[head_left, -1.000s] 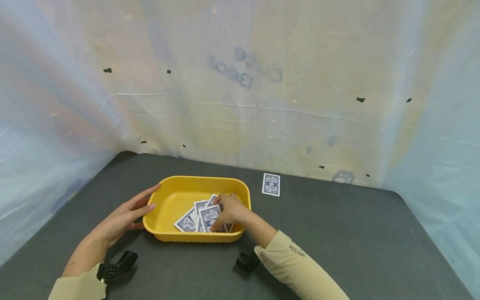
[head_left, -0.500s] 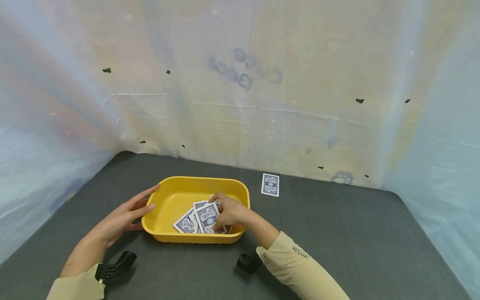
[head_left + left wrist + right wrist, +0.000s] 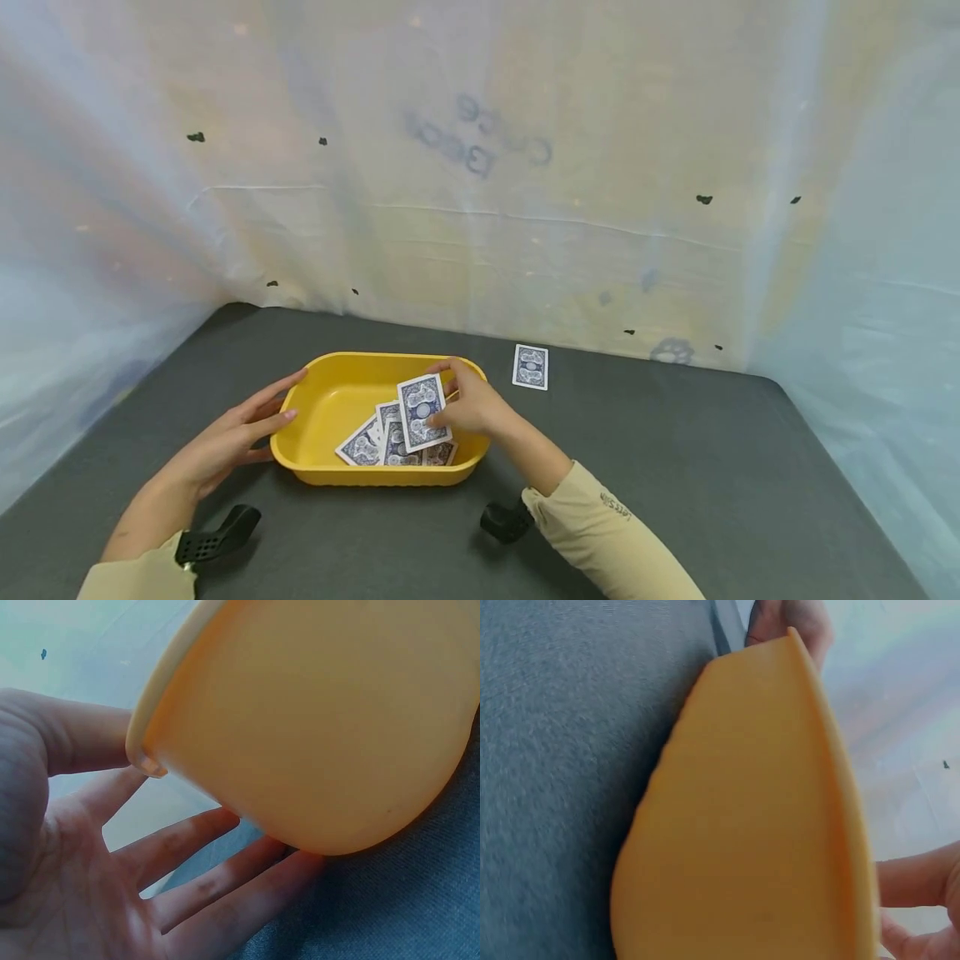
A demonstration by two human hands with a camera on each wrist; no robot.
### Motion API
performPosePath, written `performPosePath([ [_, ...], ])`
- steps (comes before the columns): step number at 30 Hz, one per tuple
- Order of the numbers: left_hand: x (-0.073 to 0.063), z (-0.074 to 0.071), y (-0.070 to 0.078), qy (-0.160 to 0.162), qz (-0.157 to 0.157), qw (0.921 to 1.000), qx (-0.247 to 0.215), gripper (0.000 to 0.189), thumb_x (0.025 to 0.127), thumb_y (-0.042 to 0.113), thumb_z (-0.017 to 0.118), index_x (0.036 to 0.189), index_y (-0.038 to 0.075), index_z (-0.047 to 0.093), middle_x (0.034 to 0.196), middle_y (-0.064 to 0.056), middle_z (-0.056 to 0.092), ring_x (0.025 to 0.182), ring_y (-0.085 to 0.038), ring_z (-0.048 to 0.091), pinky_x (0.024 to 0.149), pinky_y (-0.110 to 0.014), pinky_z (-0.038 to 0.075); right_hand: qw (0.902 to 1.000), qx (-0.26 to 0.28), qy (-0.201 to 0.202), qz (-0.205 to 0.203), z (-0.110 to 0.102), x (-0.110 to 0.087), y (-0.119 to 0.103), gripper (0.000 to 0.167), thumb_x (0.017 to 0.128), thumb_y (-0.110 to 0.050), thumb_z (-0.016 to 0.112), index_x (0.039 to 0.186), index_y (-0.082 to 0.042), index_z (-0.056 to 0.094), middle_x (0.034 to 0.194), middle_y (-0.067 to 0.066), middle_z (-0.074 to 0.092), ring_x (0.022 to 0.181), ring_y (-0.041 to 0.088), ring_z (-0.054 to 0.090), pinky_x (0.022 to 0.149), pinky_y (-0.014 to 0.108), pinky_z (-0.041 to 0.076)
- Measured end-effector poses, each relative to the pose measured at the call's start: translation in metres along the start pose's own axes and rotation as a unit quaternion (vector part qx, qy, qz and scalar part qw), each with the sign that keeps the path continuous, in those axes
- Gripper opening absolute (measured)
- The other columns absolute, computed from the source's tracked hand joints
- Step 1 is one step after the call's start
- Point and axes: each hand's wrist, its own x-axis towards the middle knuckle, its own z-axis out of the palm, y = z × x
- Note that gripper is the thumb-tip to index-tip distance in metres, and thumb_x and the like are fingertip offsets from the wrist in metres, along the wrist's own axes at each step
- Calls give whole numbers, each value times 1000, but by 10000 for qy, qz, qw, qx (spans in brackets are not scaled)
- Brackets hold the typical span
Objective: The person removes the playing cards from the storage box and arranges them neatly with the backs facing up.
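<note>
A yellow plastic tray (image 3: 360,477) with rounded corners stands on the dark cloth-covered table. My left hand (image 3: 228,442) holds its left end, thumb over the rim and the other fingers spread along the outer wall; in the left wrist view, fingertips (image 3: 304,862) reach low on that wall. My right hand (image 3: 472,404) pinches a blue-and-white playing card (image 3: 422,412), back side up, above the tray's right half. Under it, several more playing cards (image 3: 360,443) lie overlapping on the tray floor. The tray wall (image 3: 735,810) hides the held card in the right wrist view.
One playing card (image 3: 531,367) lies back up on the table (image 3: 637,450), beyond the tray's right end. A pale plastic sheet (image 3: 480,250) hangs along the back and both sides. Black wrist-worn devices (image 3: 506,521) sit near both sleeves.
The right hand has lifted a card off the pile, raising and tilting it above the others. Its fingers were down among the cards before. The left hand keeps its place on the tray.
</note>
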Motion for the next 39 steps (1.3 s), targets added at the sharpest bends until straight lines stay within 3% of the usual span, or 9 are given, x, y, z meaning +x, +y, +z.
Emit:
performPosePath([
  [6,0,-1,1,-24,-40,10000,-27,74,99,39,51,156,29,3,159,-24,1,141,-48,17,96,-64,41,9970,592,491,-78,-16,-2,4,65,76,4,75,133,-11,48,98,13,59,79,18,57,69,26,50],
  [10,0,-1,0,-29,-52,10000,-53,74,100,39,50,156,29,3,159,-24,1,141,-48,19,96,-64,41,9901,1133,810,-180,-24,-1,11,66,76,5,74,135,-10,49,101,16,63,78,17,61,71,27,53],
  [16,1,-3,-1,7,-84,10000,-40,73,100,40,49,156,29,2,158,-26,4,140,-48,21,96,-63,42,9793,1645,1183,-6,-35,3,18,67,78,5,72,138,-12,46,105,17,63,83,20,64,82,35,54],
  [23,2,-2,0,33,-145,9999,-14,75,99,41,50,156,28,2,158,-26,4,139,-48,22,97,-63,41,9714,1622,1728,155,-53,6,32,68,78,5,70,140,-12,46,104,16,63,84,18,63,83,35,54],
  [31,1,-2,-2,22,-19,10000,-11,73,100,38,49,156,28,2,158,-27,4,140,-49,19,96,-64,42,9621,1735,2077,347,-79,8,57,69,82,5,67,144,-13,42,101,11,63,78,13,61,71,27,51],
  [39,2,-2,-3,-26,27,10000,4,73,101,38,48,156,28,1,159,-25,-2,140,-51,14,95,-64,42,9577,1724,2260,457,-100,6,80,68,84,6,64,145,-13,39,101,10,62,79,11,59,76,28,49],
])
